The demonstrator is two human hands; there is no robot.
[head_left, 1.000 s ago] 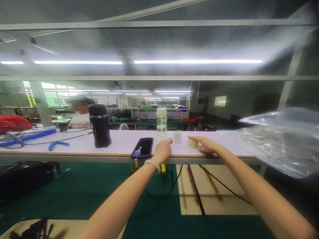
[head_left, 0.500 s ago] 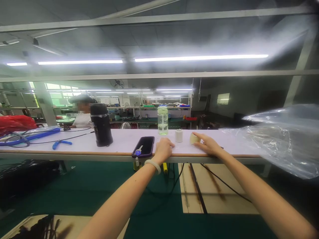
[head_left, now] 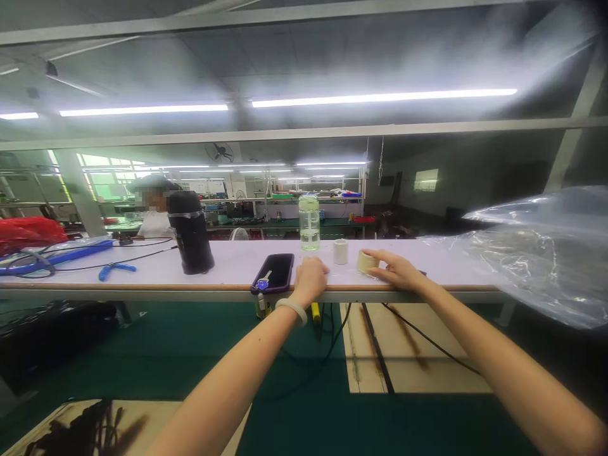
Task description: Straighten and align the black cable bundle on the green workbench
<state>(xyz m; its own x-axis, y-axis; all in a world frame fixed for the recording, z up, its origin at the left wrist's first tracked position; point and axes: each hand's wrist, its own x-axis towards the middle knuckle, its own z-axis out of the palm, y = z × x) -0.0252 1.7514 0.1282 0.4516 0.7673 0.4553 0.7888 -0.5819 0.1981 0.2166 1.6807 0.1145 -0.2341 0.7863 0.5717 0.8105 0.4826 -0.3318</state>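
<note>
My right hand (head_left: 399, 271) has its fingers and thumb around the right side of a pale yellow roll of tape (head_left: 367, 261), which rests on the white table. A little to the left stands a smaller white roll (head_left: 341, 251), untouched. My left hand (head_left: 310, 277), with a pale bangle at its wrist, rests at the table's front edge with its fingers curled in. Whether it holds anything is hidden. Close beside it on the left lies a phone (head_left: 277, 271) in a purple case, with a key (head_left: 264, 278) on top. A clear water bottle (head_left: 310, 227) stands behind my left hand.
On the left are a black thermos (head_left: 190, 237), blue-handled pliers (head_left: 116, 270), a blue tray (head_left: 57, 258) with cables, and a red bag (head_left: 29, 233). Clear plastic sheeting (head_left: 541, 266) covers the table's right end. A person (head_left: 156, 215) sits beyond the table.
The yellow tape roll has shifted slightly left, towards the white roll, with my right hand. My left hand stays near the phone. The whole view has tilted a little.
</note>
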